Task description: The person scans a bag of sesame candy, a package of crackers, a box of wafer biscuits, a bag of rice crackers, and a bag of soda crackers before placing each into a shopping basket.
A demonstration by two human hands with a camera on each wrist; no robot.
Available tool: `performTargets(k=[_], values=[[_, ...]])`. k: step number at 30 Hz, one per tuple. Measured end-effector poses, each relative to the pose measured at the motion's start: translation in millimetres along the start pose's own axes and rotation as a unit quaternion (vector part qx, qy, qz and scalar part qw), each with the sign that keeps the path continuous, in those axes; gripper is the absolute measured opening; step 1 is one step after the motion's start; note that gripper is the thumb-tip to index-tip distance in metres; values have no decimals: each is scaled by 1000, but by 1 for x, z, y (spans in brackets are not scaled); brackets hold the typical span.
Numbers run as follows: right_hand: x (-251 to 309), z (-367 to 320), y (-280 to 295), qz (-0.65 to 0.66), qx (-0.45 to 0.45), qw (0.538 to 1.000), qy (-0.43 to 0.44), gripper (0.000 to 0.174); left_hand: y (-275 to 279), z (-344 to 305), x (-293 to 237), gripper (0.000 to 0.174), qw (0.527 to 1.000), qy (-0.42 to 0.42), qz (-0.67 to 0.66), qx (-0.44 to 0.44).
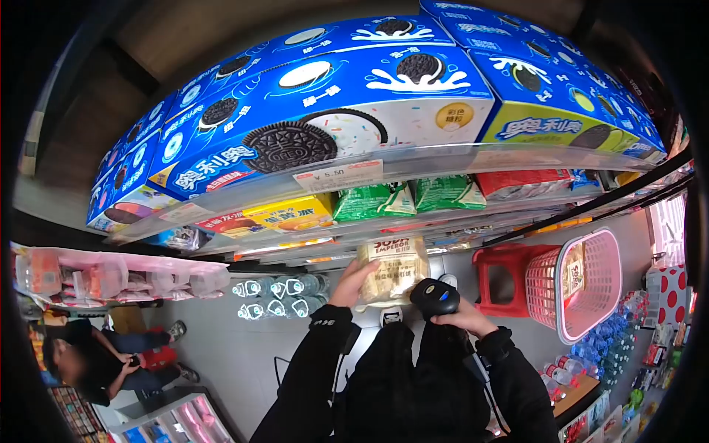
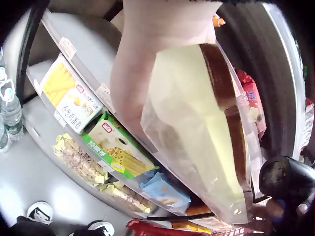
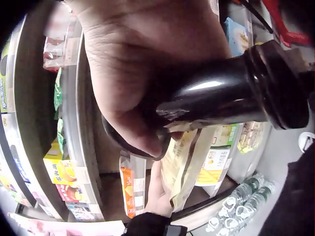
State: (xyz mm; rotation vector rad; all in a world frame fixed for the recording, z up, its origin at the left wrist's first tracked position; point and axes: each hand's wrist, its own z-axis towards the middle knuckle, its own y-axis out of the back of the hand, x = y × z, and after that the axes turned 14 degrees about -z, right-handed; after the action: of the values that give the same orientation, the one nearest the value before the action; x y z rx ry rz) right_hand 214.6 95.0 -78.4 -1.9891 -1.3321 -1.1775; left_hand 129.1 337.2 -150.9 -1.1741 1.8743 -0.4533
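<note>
My left hand (image 1: 351, 286) grips the left side of a pale soda cracker packet (image 1: 396, 275), which is held upright in front of the shelves. In the left wrist view, the cream wrapper (image 2: 189, 113) with its brown edge lies against that hand (image 2: 134, 83). A black handheld barcode scanner (image 1: 436, 297) is in my right hand (image 1: 469, 319), just right of the packet. The right wrist view shows the fingers of this hand (image 3: 133, 83) wrapped round the scanner's glossy handle (image 3: 216, 93). Beyond it, the packet (image 3: 179, 160) and left hand (image 3: 156, 192) appear lower down.
Blue cookie boxes (image 1: 303, 81) fill the upper shelf, with green bags (image 1: 374, 201) and a yellow box (image 1: 292, 213) below. At right stand a red stool (image 1: 484, 255) and a pink basket (image 1: 565, 323). Bottled water (image 1: 277, 295) is on the floor; a person (image 1: 96, 354) is at left.
</note>
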Motion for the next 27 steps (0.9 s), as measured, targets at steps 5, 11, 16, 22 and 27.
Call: performTargets(k=[5, 11, 16, 22, 27], values=[[-31, 24, 16, 33, -9, 999, -29, 48, 14, 48, 14, 47, 1000, -2, -6, 0], [-28, 22, 25, 35, -13, 998, -51, 46, 3, 9, 6, 48, 996, 87, -6, 35], [-25, 31, 33, 18, 43, 999, -5, 46, 6, -11, 10, 54, 993, 73, 91, 25], [-28, 47, 45, 2, -23, 1000, -9, 40, 4, 46, 11, 47, 996, -33, 65, 48], [-23, 22, 49, -33, -32, 999, 28, 35, 38, 122, 29, 35, 977, -139, 162, 8]])
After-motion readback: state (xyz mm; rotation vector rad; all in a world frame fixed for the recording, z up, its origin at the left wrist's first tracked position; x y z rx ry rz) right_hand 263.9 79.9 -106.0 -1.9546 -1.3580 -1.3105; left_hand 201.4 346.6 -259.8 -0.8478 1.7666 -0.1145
